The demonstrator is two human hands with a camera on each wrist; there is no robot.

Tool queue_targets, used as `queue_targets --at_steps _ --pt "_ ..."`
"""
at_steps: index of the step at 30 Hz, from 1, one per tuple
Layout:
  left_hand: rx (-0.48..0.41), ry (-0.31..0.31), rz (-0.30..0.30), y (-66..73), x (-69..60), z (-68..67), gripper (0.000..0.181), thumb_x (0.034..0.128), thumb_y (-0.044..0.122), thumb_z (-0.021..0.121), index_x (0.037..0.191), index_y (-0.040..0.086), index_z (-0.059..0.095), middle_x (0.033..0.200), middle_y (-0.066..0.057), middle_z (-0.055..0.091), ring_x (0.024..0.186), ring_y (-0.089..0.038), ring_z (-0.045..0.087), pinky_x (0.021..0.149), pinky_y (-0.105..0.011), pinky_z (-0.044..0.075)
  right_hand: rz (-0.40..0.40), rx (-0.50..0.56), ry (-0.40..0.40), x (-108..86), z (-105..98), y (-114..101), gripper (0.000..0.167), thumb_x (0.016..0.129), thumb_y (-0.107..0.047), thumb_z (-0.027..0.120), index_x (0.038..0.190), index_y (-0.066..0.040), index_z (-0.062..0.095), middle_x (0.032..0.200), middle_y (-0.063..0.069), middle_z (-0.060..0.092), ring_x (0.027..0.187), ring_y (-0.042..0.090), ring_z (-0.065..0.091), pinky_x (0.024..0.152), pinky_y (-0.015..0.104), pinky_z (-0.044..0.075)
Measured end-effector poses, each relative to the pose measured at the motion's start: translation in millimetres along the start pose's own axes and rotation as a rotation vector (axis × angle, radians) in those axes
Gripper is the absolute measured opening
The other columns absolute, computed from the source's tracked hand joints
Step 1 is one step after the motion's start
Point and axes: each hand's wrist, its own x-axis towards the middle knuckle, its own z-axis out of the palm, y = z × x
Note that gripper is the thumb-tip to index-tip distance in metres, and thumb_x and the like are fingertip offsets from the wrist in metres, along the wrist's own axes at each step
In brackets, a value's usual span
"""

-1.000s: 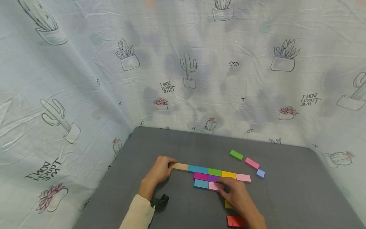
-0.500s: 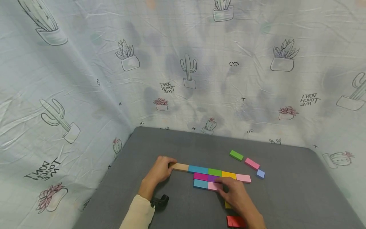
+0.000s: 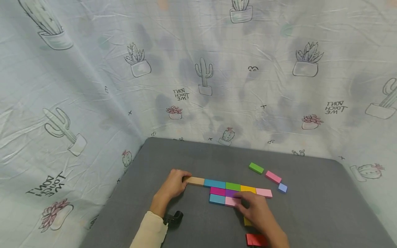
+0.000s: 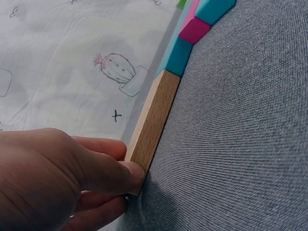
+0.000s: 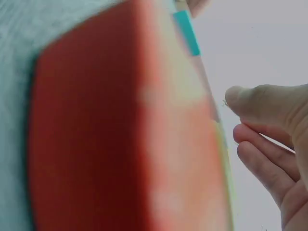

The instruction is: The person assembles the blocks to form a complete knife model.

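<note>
My left hand pinches the outer end of a plain wooden block, thumb on its near face. That block starts a row with a blue block, a green block, a yellow block and a pale pink block. Against the row lie a magenta block and a purple block. In front sit a light blue block and a light pink block. My right hand holds the light pink one's right end between thumb and forefinger, partly covering it.
Loose at the back right lie a green block, a pink block and a small periwinkle block. A dark yellow block and a red block are partly behind my right arm. Patterned cloth borders the grey table.
The light blue and light pink blocks of the front row have slid very slightly left with my right hand. My left hand stays on the wooden block.
</note>
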Motion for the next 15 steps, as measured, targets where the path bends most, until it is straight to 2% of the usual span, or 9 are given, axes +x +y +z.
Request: queue_targets --at_steps 4,8,11,15 --pt "-0.011 -0.009 -0.01 1.6 0.4 -0.8 0.028 0.0941 -0.007 0.08 0.12 0.004 0.083 0.115 -0.015 0.081 0.107 -0.033 0.077 0.089 -0.049 0.065 0.114 0.089 0.013 -7.8 -13.7 7.1 0.035 0.088 -0.017 0.094 0.121 -0.024 0.084 0.115 -0.01 0.083 0.111 0.017 0.077 0.101 0.048 0.064" --pt "-0.009 -0.008 -0.01 1.9 1.4 -1.0 0.029 0.0938 -0.007 0.08 0.12 0.004 0.083 0.116 -0.014 0.081 0.108 -0.033 0.077 0.09 -0.049 0.065 0.212 0.168 -0.005 -19.5 -27.6 19.2 0.035 0.087 -0.019 0.095 0.12 -0.021 0.083 0.117 -0.004 0.083 0.11 0.019 0.079 0.096 0.044 0.066" --pt "-0.011 -0.009 -0.015 1.5 1.1 -1.0 0.029 0.094 -0.007 0.08 0.121 0.004 0.083 0.117 -0.014 0.081 0.109 -0.033 0.076 0.091 -0.049 0.065 0.254 0.219 -0.04 -29.2 -34.1 29.2 0.035 0.086 -0.019 0.096 0.119 -0.018 0.083 0.116 -0.002 0.083 0.107 0.017 0.079 0.092 0.038 0.067" --pt "-0.012 -0.007 -0.014 1.5 0.0 -1.2 0.029 0.0946 -0.006 0.08 0.121 0.004 0.083 0.118 -0.014 0.081 0.109 -0.033 0.076 0.091 -0.049 0.065 0.263 0.27 -0.119 -40.8 -39.9 40.8 0.039 0.085 -0.023 0.097 0.121 -0.016 0.083 0.117 -0.001 0.082 0.103 0.012 0.078 0.089 0.03 0.066"
